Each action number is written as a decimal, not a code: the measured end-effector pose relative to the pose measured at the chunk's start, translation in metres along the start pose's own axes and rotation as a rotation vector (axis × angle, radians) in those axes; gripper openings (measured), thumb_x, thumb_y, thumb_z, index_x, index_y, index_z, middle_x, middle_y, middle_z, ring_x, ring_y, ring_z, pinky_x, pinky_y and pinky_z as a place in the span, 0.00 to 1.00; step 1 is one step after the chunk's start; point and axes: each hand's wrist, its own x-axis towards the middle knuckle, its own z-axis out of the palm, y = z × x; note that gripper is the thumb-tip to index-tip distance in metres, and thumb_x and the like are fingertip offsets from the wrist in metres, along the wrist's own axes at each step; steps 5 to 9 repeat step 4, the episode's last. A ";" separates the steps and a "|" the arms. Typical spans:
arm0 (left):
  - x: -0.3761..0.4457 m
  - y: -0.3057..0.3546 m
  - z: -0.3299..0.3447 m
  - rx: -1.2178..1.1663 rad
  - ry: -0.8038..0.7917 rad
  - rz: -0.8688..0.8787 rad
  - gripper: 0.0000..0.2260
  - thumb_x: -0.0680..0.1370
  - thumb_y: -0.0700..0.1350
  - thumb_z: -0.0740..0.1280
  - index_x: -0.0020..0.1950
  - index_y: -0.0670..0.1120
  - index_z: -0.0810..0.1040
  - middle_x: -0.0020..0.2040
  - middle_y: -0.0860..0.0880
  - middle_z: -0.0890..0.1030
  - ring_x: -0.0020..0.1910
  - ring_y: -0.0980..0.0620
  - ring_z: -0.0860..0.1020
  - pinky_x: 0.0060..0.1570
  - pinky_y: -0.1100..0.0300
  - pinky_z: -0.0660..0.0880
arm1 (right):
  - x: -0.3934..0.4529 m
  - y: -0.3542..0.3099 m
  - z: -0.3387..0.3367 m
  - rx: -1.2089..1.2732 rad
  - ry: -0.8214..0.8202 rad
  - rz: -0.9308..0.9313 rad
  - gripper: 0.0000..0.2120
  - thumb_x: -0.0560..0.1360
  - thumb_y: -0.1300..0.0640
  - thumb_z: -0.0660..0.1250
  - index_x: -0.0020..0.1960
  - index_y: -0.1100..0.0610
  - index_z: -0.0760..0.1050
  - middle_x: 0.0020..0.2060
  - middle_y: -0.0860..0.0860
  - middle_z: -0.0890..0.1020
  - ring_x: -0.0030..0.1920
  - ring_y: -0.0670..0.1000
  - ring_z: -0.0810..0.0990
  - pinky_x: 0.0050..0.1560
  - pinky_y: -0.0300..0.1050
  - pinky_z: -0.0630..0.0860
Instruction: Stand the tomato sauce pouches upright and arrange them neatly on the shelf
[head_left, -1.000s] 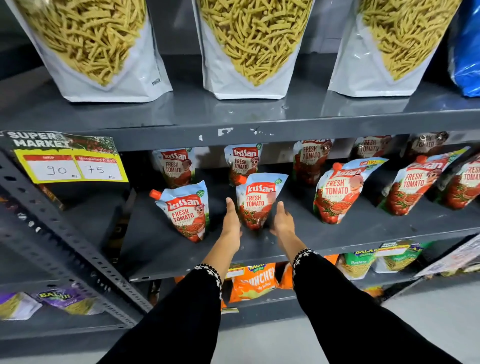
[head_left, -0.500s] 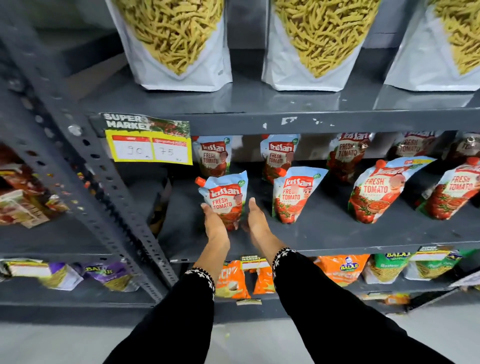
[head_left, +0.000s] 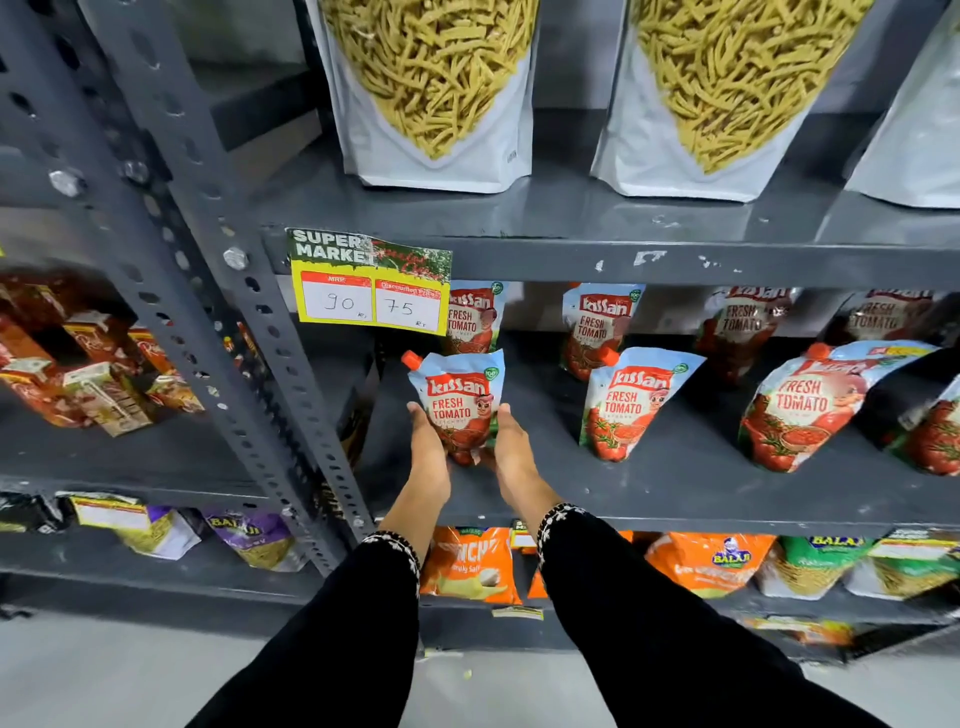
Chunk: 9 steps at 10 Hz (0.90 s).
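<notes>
A tomato sauce pouch (head_left: 460, 400), blue-white with a red cap, stands upright at the left end of the grey middle shelf (head_left: 675, 493). My left hand (head_left: 427, 447) presses its left side and my right hand (head_left: 511, 441) its right side, so both grip it near the base. To its right a second front pouch (head_left: 626, 402) stands leaning, then a third (head_left: 800, 410) tilted to the left. Behind them a back row of pouches (head_left: 597, 325) stands in shadow against the rear wall.
A yellow price tag (head_left: 370, 283) hangs from the upper shelf edge above the held pouch. A perforated grey upright (head_left: 249, 332) stands just left. Large white snack bags (head_left: 431, 93) sit above, orange and green snack packs (head_left: 706, 564) below, cartons (head_left: 98, 379) in the left bay.
My hands left the second pouch and moved left to the leftmost front pouch, closing on its two sides. That pouch now stands straighter. The view has shifted left and closer.
</notes>
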 end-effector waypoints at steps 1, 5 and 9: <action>0.001 0.001 0.001 -0.008 -0.008 0.007 0.29 0.81 0.59 0.43 0.70 0.42 0.69 0.69 0.40 0.73 0.65 0.42 0.74 0.58 0.55 0.69 | 0.003 0.001 -0.001 0.023 -0.017 0.010 0.20 0.80 0.44 0.50 0.42 0.51 0.76 0.56 0.63 0.82 0.58 0.62 0.80 0.63 0.58 0.76; 0.000 -0.005 -0.008 0.078 0.007 -0.023 0.31 0.80 0.62 0.44 0.74 0.43 0.63 0.75 0.45 0.65 0.75 0.44 0.62 0.73 0.52 0.58 | 0.002 0.002 -0.012 -0.034 -0.074 0.038 0.21 0.80 0.45 0.50 0.64 0.54 0.71 0.61 0.53 0.78 0.59 0.52 0.76 0.68 0.49 0.71; 0.000 -0.005 -0.008 0.078 0.007 -0.023 0.31 0.80 0.62 0.44 0.74 0.43 0.63 0.75 0.45 0.65 0.75 0.44 0.62 0.73 0.52 0.58 | 0.002 0.002 -0.012 -0.034 -0.074 0.038 0.21 0.80 0.45 0.50 0.64 0.54 0.71 0.61 0.53 0.78 0.59 0.52 0.76 0.68 0.49 0.71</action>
